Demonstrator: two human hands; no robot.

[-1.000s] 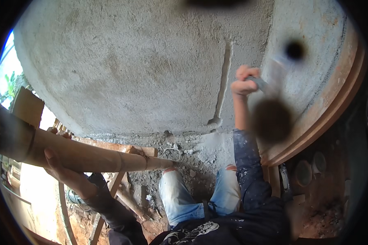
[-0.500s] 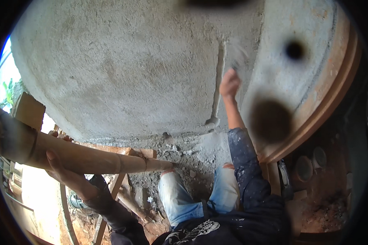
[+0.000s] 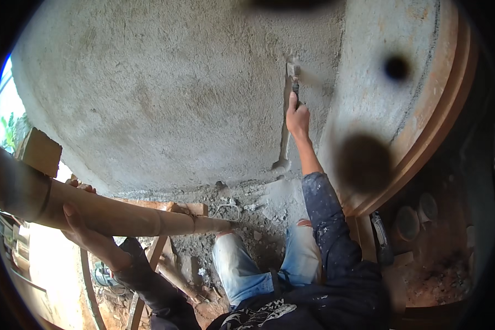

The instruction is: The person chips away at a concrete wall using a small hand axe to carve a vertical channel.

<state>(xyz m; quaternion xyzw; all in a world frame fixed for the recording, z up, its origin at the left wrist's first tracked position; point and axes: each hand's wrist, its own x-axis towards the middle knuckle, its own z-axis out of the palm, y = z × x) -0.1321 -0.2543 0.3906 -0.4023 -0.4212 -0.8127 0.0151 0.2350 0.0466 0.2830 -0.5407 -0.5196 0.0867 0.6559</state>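
Observation:
My right hand (image 3: 297,118) is closed round the dark handle of a short hand tool with a small grey head (image 3: 293,71); its exact kind is hard to make out. That head sits against the upper end of a narrow groove (image 3: 285,135) cut down the rough grey plastered wall (image 3: 176,93). At the lower left, my left hand (image 3: 88,234) wraps round a thick bamboo pole (image 3: 126,215), thumb on the near side and fingertips showing over the far side. The pole slants across in front of me, its thin end by my left knee.
Rubble and loose mortar (image 3: 253,236) lie along the wall's foot round my knees. A wooden frame edge (image 3: 418,159) curves down the right side. Wooden pieces (image 3: 154,253) stand under the pole; a wooden block (image 3: 40,151) rises behind it. Round containers (image 3: 407,223) are at the lower right.
My right hand has shifted slightly left, bringing the tool from a blurred swing right of the groove to the groove's upper end. My left hand keeps its hold on the pole.

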